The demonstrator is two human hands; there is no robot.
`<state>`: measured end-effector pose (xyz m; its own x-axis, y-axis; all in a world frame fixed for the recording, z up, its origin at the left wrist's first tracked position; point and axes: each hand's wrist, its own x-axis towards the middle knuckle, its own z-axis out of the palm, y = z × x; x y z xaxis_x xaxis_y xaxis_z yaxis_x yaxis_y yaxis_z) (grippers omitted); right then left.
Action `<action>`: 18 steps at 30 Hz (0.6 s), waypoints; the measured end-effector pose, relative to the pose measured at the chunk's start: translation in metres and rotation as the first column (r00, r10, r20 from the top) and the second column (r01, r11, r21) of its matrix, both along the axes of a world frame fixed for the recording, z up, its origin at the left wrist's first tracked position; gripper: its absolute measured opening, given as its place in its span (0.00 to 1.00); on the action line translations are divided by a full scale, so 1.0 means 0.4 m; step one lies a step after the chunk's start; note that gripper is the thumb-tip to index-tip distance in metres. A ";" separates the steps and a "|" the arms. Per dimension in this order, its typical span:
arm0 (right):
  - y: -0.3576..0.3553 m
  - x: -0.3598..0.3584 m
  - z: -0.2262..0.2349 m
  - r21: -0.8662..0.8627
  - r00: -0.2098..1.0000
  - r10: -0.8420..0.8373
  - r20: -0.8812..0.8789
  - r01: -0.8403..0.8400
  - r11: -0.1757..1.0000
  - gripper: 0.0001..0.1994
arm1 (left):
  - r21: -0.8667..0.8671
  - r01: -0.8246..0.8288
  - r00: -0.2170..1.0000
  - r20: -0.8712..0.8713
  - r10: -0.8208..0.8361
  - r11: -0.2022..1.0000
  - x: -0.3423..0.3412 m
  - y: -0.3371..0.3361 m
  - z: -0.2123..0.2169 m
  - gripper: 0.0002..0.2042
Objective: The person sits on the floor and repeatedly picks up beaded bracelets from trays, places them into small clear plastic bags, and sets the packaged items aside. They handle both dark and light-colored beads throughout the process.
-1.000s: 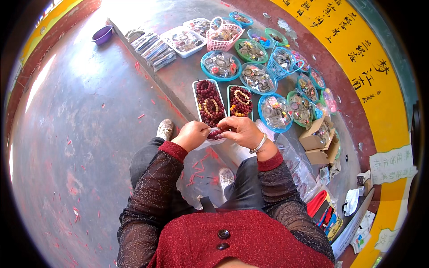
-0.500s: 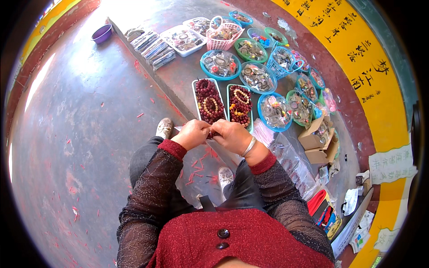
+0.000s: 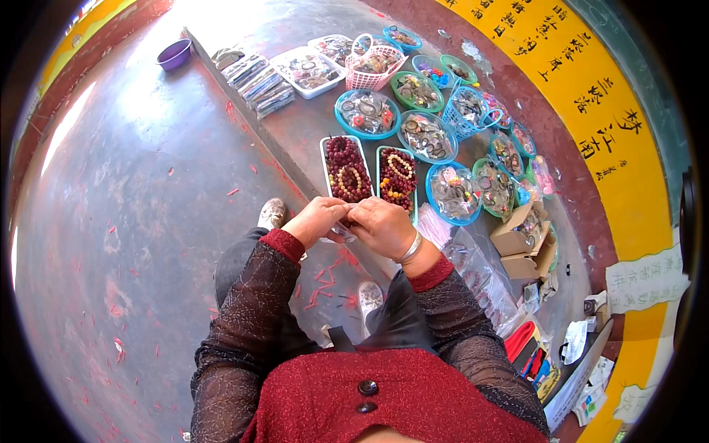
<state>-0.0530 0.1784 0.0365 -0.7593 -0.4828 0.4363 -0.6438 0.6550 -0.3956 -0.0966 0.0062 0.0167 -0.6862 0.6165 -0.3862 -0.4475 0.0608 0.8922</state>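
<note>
My left hand (image 3: 317, 222) and my right hand (image 3: 385, 228) meet in front of me, fingers pinched together. Between them shows a bit of a small clear plastic bag (image 3: 343, 233), mostly covered by my fingers. What lies inside it is hidden. A bracelet circles my right wrist. Just beyond my hands stand two shallow trays: a white tray (image 3: 324, 164) of dark red bead bracelets with pale beads (image 3: 349, 179) on top, and a second tray (image 3: 378, 168) holding red, cream and yellow bead bracelets (image 3: 399, 166).
Round baskets (image 3: 367, 137) of bagged trinkets crowd the raised floor ahead and to the right. Flat packets (image 3: 257, 83) lie at the ledge (image 3: 251, 125). An opened cardboard box (image 3: 511, 241) and plastic sheeting (image 3: 476, 277) lie to my right. A purple basin (image 3: 174, 55) stands far left.
The clear plastic between my hands shows more, below my left fingers. Dark red beads seen at my fingertips before are now hidden. My hands have shifted only slightly.
</note>
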 end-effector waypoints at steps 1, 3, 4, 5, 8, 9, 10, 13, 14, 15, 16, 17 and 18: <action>0.007 -0.003 0.001 -0.036 1.000 0.008 -0.013 -0.008 0.999 0.09 | 0.022 -0.013 1.000 0.017 0.013 1.000 0.001 0.000 0.001 0.14; 0.020 -0.008 0.009 -0.188 0.996 -0.053 0.077 0.067 0.980 0.09 | 0.067 -0.042 0.998 0.051 0.038 0.997 0.002 -0.004 0.010 0.14; 0.030 -0.007 0.019 -0.293 0.976 -0.108 0.188 0.160 0.943 0.10 | 0.049 -0.044 0.998 0.036 0.042 0.998 0.001 -0.011 0.021 0.14; 0.045 -0.005 0.028 -0.381 0.942 -0.149 0.301 0.262 0.887 0.10 | 0.031 -0.045 0.999 0.020 0.044 0.999 0.001 -0.019 0.045 0.14; 0.104 -0.027 0.008 -0.648 0.729 0.189 0.658 0.419 0.636 0.25 | 0.120 -0.089 0.995 0.050 0.084 0.989 -0.004 -0.031 0.064 0.14; 0.111 -0.034 -0.001 -0.693 0.690 0.309 0.654 0.384 0.610 0.28 | 0.233 -0.096 0.992 0.101 0.075 0.968 -0.010 -0.042 0.056 0.15; 0.117 -0.039 -0.010 -0.736 0.642 0.423 0.639 0.353 0.578 0.31 | 0.344 -0.107 0.987 0.150 0.058 0.933 -0.016 -0.052 0.048 0.15; 0.111 -0.044 -0.016 -0.740 0.481 0.589 0.649 0.219 0.636 0.36 | 0.493 -0.156 0.977 0.202 0.062 0.856 -0.021 -0.062 0.049 0.17; 0.107 -0.044 -0.016 -0.715 0.429 0.604 0.671 0.162 0.680 0.38 | 0.526 -0.168 0.974 0.216 0.060 0.834 -0.023 -0.063 0.051 0.17; 0.108 -0.045 -0.030 -0.660 0.477 0.544 0.691 0.108 0.744 0.31 | 0.556 -0.199 0.964 0.257 0.061 0.807 -0.029 -0.060 0.037 0.19; 0.104 -0.043 -0.031 -0.632 0.442 0.519 0.732 0.156 0.759 0.27 | 0.559 -0.234 0.953 0.292 0.075 0.795 -0.032 -0.059 0.035 0.19; 0.096 -0.041 -0.027 -0.601 0.406 0.492 0.770 0.205 0.772 0.24 | 0.562 -0.266 0.941 0.326 0.086 0.783 -0.034 -0.054 0.034 0.19; 0.086 -0.039 -0.027 -0.568 0.368 0.465 0.805 0.252 0.784 0.20 | 0.563 -0.299 0.928 0.360 0.096 0.771 -0.036 -0.051 0.033 0.18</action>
<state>-0.0686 0.2130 0.0257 -0.7917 -0.5515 -0.2627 0.2824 0.0510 -0.9579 -0.1112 -0.0141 0.0300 -0.7345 0.6522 -0.1873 -0.6326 -0.5583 0.5367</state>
